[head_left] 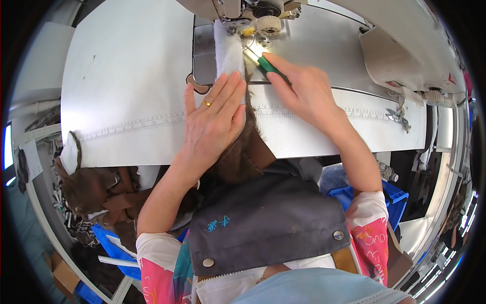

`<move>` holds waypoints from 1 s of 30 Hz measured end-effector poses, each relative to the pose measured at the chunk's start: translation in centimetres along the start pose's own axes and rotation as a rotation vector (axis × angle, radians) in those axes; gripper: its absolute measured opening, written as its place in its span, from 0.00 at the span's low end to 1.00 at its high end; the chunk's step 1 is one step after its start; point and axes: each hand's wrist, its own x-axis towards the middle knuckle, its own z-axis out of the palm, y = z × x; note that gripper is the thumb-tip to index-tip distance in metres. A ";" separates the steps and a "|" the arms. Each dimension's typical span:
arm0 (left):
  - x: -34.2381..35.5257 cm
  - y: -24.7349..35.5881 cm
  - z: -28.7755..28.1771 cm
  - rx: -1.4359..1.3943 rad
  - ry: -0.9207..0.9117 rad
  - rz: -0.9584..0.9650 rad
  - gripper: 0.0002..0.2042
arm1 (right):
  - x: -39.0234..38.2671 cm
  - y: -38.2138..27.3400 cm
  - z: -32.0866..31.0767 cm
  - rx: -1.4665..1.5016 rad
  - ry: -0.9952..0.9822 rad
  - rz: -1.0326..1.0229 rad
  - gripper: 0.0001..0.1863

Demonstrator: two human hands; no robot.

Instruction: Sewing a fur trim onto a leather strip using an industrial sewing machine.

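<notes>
A strip of white fleece [228, 54] backed with brown fur [246, 134] lies under the sewing machine head [230, 9] and runs back over the table's front edge to my lap. My left hand [210, 119] rests flat on the strip with its fingers stretched forward. To the right of the strip, my right hand [311, 93] grips an awl with a green handle [267, 65]. Its thin metal shaft points to the fur edge, close to the lit presser foot area. The exact tip is hard to make out in the glare.
Printed rulers cross the white sewing table [126, 76]. Thread snips [398, 119] lie at its right side. Brown fur pieces [91, 190] pile up below the left edge, with a blue crate [116, 248] near them. Another blue crate [397, 200] stands at the lower right.
</notes>
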 end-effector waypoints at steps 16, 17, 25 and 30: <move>0.1 -0.1 0.3 0.013 0.036 0.031 0.18 | 2.7 3.0 0.0 0.094 -0.080 -0.117 0.18; 0.1 -0.1 0.2 0.013 0.036 0.031 0.18 | 2.8 3.3 -0.5 0.000 -0.137 -0.168 0.17; 0.1 0.0 0.0 0.013 0.028 0.021 0.17 | 0.9 3.4 -1.9 0.207 -0.158 -0.084 0.18; 0.1 -0.1 0.0 -0.002 0.039 0.029 0.17 | 2.3 1.5 -2.2 0.102 -0.160 -0.007 0.19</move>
